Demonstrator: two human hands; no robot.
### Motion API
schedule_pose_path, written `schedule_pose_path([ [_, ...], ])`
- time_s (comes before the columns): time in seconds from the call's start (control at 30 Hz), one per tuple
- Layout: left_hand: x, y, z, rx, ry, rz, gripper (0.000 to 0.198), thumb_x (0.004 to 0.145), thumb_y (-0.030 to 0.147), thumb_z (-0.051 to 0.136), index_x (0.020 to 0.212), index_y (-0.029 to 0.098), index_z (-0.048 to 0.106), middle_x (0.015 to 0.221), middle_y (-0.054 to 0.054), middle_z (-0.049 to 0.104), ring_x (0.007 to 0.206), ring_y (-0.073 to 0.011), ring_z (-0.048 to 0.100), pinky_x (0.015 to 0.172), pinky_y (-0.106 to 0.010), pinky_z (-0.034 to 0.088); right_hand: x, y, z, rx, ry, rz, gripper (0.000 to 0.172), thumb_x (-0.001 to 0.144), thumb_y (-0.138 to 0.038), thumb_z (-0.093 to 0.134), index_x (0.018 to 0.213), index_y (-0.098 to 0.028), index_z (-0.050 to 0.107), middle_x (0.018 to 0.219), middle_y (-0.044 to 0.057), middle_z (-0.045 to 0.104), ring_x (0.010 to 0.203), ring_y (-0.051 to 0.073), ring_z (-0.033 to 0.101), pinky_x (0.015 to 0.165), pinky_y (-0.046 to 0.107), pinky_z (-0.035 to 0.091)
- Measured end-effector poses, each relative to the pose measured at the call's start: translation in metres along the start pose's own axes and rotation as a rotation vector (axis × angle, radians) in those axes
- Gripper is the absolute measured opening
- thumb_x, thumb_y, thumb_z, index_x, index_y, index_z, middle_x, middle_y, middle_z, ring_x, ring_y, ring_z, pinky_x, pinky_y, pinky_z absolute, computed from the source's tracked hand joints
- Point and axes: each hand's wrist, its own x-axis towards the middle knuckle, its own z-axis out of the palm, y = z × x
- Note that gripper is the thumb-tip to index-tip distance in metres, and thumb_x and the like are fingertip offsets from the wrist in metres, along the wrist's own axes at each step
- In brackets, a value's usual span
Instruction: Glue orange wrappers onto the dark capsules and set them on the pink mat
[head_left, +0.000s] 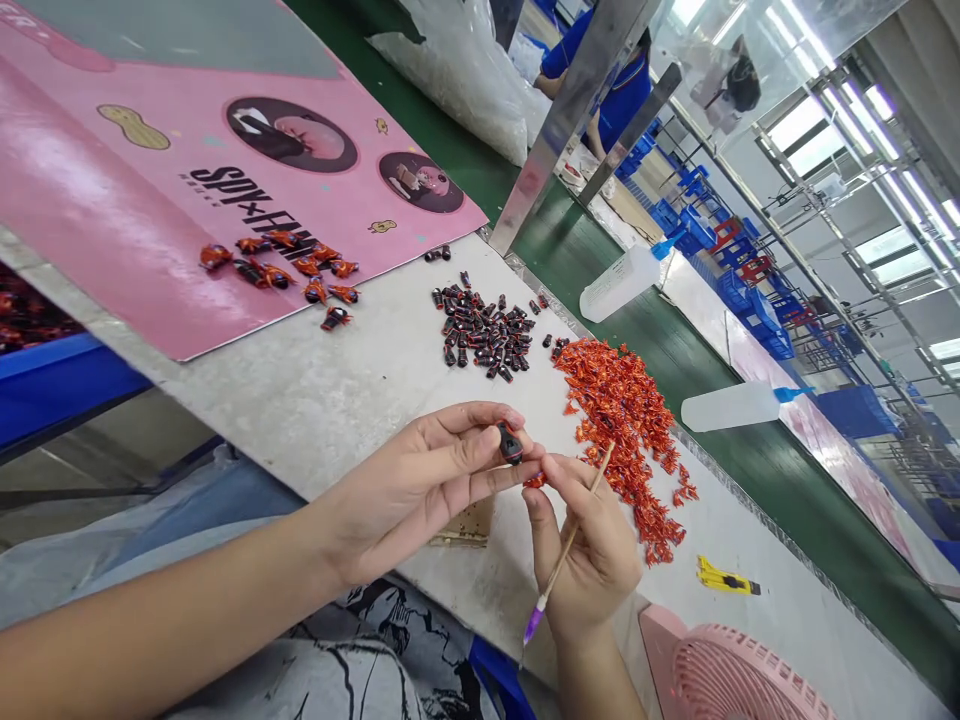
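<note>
Between the thumb and fingers of my left hand [420, 480] is a small black plastic part [510, 445]. Close beside it, my right hand [585, 535] pinches a small orange part [535, 480], mostly hidden by the fingers. A thin wooden stick [564, 550] with a purple end also rests in my right hand, pointing down toward me. Beyond the hands lies a cluster of black parts [487, 335]. To its right spreads a large heap of orange parts [619, 400]. Several joined orange-and-black pieces [277, 260] sit at the left on a pink printed sheet [172, 290].
Two white squeeze bottles [619, 285] [731, 405] lie on the green conveyor belt [795, 480]. A yellow cutter [727, 577] and a pink fan [750, 670] are at the right. A metal post [562, 130] rises at the back, near a person in blue [626, 100]. A blue bin [67, 385] stands left.
</note>
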Motion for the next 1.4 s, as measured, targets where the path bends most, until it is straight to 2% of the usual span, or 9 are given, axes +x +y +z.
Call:
schedule_pose_path([
  [0.17, -0.004, -0.008, 0.005, 0.216, 0.053, 0.220, 0.018, 0.067, 0.026, 0.090, 0.080, 0.021, 0.079, 0.078, -0.001, 0.078, 0.077, -0.0156, 0.075, 0.077, -0.024, 0.063, -0.004, 0.001, 0.001, 0.282, 0.113, 0.228, 0.030, 0.086, -0.016, 0.072, 0.114, -0.027, 0.070, 0.100, 0.006, 0.079, 0.090, 0.020, 0.077, 0.080, 0.034, 0.064],
  [0.27, -0.007, -0.011, 0.007, 0.528, 0.080, 0.431, 0.011, 0.073, 0.013, 0.080, 0.081, 0.021, 0.080, 0.080, -0.003, 0.079, 0.074, -0.0167, 0.075, 0.067, -0.021, 0.062, 0.001, 0.001, 0.000, 0.396, 0.097, 0.201, 0.018, 0.090, -0.028, 0.070, 0.108, -0.027, 0.069, 0.095, 0.006, 0.079, 0.091, 0.021, 0.077, 0.080, 0.038, 0.064],
  [0.4, -0.010, -0.008, 0.011, 0.819, 0.015, 0.655, 0.019, 0.078, 0.008, 0.070, 0.083, 0.023, 0.082, 0.080, -0.005, 0.080, 0.072, -0.0193, 0.074, 0.069, -0.025, 0.061, 0.004, 0.001, -0.003, 0.435, 0.032, 0.139, 0.017, 0.091, -0.030, 0.068, 0.108, -0.029, 0.067, 0.093, 0.006, 0.080, 0.100, 0.024, 0.075, 0.084, 0.044, 0.063],
  [0.63, -0.014, -0.007, 0.010, 0.972, 0.005, 0.801, 0.029, 0.079, 0.006, 0.069, 0.094, 0.027, 0.082, 0.086, -0.008, 0.081, 0.074, -0.0207, 0.076, 0.069, -0.025, 0.062, 0.002, 0.004, -0.005, 0.437, 0.000, 0.135, 0.021, 0.091, -0.026, 0.068, 0.112, -0.029, 0.067, 0.098, 0.007, 0.081, 0.105, 0.029, 0.075, 0.085, 0.051, 0.064],
  [0.77, -0.016, -0.008, 0.007, 1.056, -0.059, 0.894, 0.036, 0.080, 0.000, 0.065, 0.102, 0.025, 0.081, 0.092, -0.009, 0.082, 0.083, -0.0209, 0.077, 0.076, -0.023, 0.062, 0.000, 0.007, -0.002, 0.458, 0.007, 0.157, 0.022, 0.090, -0.024, 0.070, 0.112, -0.028, 0.068, 0.100, 0.008, 0.081, 0.105, 0.029, 0.075, 0.088, 0.051, 0.063],
  [0.9, -0.018, -0.007, 0.007, 1.068, -0.072, 0.900, 0.039, 0.080, -0.002, 0.063, 0.104, 0.024, 0.080, 0.092, -0.009, 0.082, 0.086, -0.0208, 0.078, 0.080, -0.023, 0.062, 0.000, 0.006, 0.002, 0.493, 0.015, 0.165, 0.022, 0.090, -0.023, 0.070, 0.111, -0.027, 0.069, 0.102, 0.008, 0.080, 0.105, 0.026, 0.075, 0.089, 0.048, 0.064],
  [1.07, -0.019, -0.007, 0.009, 0.969, 0.006, 0.800, 0.033, 0.076, 0.003, 0.065, 0.092, 0.026, 0.082, 0.087, -0.008, 0.082, 0.078, -0.0219, 0.077, 0.073, -0.026, 0.063, 0.000, 0.003, 0.002, 0.402, -0.006, 0.151, 0.018, 0.091, -0.020, 0.068, 0.108, -0.027, 0.070, 0.108, 0.010, 0.079, 0.105, 0.027, 0.075, 0.091, 0.051, 0.063],
  [1.2, -0.016, -0.009, 0.008, 0.989, 0.063, 0.793, 0.029, 0.077, 0.007, 0.064, 0.086, 0.027, 0.082, 0.081, -0.006, 0.081, 0.074, -0.0204, 0.075, 0.070, -0.025, 0.062, -0.003, 0.003, -0.001, 0.305, -0.057, 0.149, 0.029, 0.090, -0.014, 0.066, 0.115, -0.029, 0.070, 0.118, 0.010, 0.075, 0.112, 0.025, 0.072, 0.089, 0.046, 0.063],
  [1.4, -0.012, -0.013, 0.005, 1.024, 0.107, 0.762, 0.019, 0.082, 0.012, 0.067, 0.085, 0.023, 0.082, 0.073, -0.004, 0.077, 0.063, -0.0168, 0.071, 0.059, -0.022, 0.056, -0.001, -0.002, 0.000, -0.007, -0.053, -0.073, 0.049, 0.085, -0.017, 0.075, 0.131, -0.029, 0.063, 0.103, 0.008, 0.075, 0.096, 0.022, 0.072, 0.076, 0.037, 0.064],
])
